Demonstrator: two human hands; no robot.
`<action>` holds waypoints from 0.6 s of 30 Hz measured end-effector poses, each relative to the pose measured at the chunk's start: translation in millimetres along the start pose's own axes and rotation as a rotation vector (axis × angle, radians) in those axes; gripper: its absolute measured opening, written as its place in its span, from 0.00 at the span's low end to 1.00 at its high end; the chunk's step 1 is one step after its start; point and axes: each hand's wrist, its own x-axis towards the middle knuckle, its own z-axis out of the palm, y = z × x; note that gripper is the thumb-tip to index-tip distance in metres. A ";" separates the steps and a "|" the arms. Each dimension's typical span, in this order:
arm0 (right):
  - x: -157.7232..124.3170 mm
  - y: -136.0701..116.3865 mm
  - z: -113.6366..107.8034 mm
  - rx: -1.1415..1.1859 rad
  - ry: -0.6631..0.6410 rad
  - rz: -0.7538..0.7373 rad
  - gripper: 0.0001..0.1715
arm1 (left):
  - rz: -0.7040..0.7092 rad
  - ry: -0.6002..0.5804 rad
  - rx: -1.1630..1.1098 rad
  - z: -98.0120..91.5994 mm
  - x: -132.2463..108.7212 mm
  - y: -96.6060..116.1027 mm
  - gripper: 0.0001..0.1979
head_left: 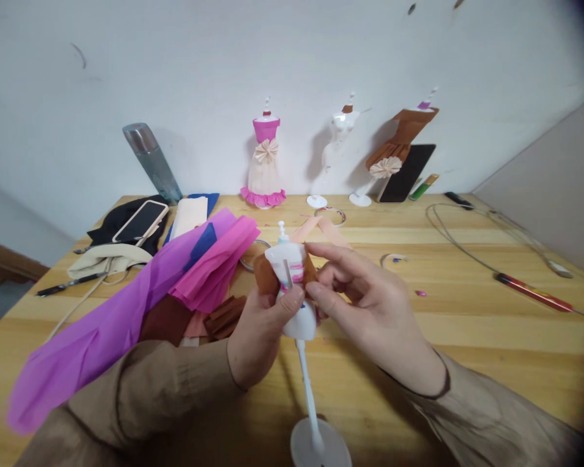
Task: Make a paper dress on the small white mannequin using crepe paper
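Note:
Between my hands is a small white doll mannequin on a thin stand with a round base, tilted over the table's front. My left hand is closed round its left side, the thumb lying across the torso. On the other side my right hand pinches the edge of a piece of brown crepe paper with thumb and forefinger. More of that brown paper shows by the left side of the torso. Pink and blue marks or bits run across the white surface.
Purple crepe paper and pink paper cover the left. At the back stand a pink-and-cream dressed mannequin, a bare mannequin and a brown-dressed mannequin. A bottle, a phone and a red corded tool lie around.

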 end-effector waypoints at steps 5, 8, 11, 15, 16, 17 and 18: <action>-1.5 -0.1 1.8 -0.067 0.011 -0.092 0.20 | 0.024 -0.021 0.059 -3.2 -1.6 -1.0 0.14; -3.9 -0.7 2.3 -0.187 -0.007 -0.184 0.21 | 0.011 -0.011 0.031 -2.4 -2.5 -0.8 0.16; -7.2 -1.8 2.5 -0.350 -0.063 -0.361 0.20 | -0.023 0.020 -0.017 0.3 -3.5 0.2 0.15; -10.9 -5.1 3.3 -0.583 -0.133 -0.540 0.21 | -0.059 0.014 -0.113 2.0 -5.3 2.3 0.13; -11.7 -6.3 3.6 -0.639 -0.148 -0.559 0.23 | -0.061 -0.001 -0.139 1.5 -6.0 2.5 0.14; -12.4 -7.4 4.0 -0.692 -0.160 -0.574 0.26 | -0.067 -0.015 -0.158 0.6 -6.7 2.5 0.15; -13.2 -8.5 4.4 -0.737 -0.171 -0.590 0.28 | -0.079 -0.011 -0.162 -0.6 -7.4 2.1 0.16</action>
